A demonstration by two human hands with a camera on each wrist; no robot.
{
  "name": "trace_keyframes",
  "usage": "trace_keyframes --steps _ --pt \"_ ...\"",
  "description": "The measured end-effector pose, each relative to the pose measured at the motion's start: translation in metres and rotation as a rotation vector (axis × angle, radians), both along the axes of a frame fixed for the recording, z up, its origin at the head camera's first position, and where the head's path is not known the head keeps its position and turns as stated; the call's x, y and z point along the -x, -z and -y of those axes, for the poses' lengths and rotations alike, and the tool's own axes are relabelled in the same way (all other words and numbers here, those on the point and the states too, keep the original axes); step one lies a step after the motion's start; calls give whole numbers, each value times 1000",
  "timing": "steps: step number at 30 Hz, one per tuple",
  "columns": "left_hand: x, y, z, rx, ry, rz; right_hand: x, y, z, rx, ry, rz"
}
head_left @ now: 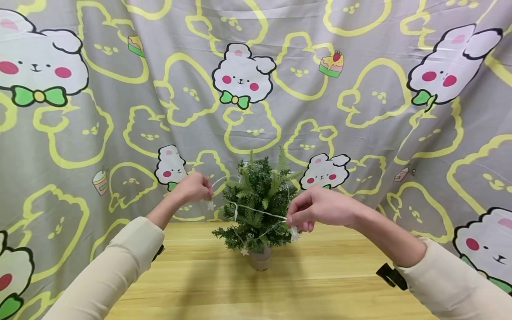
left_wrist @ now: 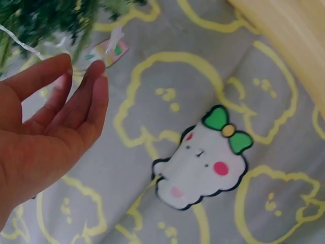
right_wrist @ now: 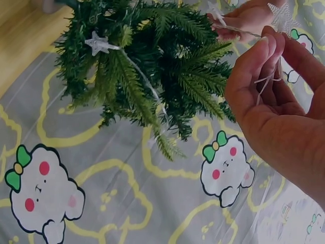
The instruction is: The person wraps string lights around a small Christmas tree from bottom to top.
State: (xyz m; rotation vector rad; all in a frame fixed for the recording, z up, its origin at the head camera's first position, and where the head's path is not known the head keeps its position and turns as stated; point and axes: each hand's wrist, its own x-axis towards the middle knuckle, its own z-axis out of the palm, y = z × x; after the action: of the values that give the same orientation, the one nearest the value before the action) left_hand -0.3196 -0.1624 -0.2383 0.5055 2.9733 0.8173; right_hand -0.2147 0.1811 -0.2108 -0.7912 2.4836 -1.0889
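A small artificial Christmas tree [head_left: 254,191] stands upright in a pale pot [head_left: 261,260]. A string of star lights [head_left: 256,210] runs across its front and round its sides. My left hand [head_left: 194,186], left of the tree, pinches the string between thumb and fingers, a clear star [head_left: 211,205] hanging just below. At the right of the branches, my right hand [head_left: 320,206] pinches the wire between thumb and forefinger. Thin loops of wire [right_wrist: 266,81] show against its curled fingers, with a large star [right_wrist: 283,19] close by. Another star [right_wrist: 98,43] rests among the needles.
The pot sits on a light wooden table [head_left: 192,284]. Behind it hangs a grey curtain [head_left: 256,26] printed with rabbits and yellow outlines. A black strap [head_left: 392,276] shows at the right sleeve.
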Motion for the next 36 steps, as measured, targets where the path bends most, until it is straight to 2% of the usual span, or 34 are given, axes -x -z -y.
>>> trace_keyframes --steps 5,7,10,13,21,25,28,36 --pt "-4 14 1 7 86 198 -4 -3 0 -22 -10 12" --pt "-9 15 -2 -9 110 245 -5 -7 -4 -29 -5 10" --pt "-16 15 -9 -30 135 273 -6 -12 -12 -37 7 -2" --pt "-21 16 -15 -36 152 261 -6 -15 -17 -43 13 -16" --pt "-24 22 -18 -59 162 195 -9 -24 -28 -65 47 -29" --pt "-24 21 -19 -75 172 203 -7 -27 -39 -57 52 -48" --pt "-23 20 -20 -83 155 213 -6 -29 -49 -49 73 -48" --pt "-24 17 -22 -77 147 223 4 -22 -71 -29 123 0"
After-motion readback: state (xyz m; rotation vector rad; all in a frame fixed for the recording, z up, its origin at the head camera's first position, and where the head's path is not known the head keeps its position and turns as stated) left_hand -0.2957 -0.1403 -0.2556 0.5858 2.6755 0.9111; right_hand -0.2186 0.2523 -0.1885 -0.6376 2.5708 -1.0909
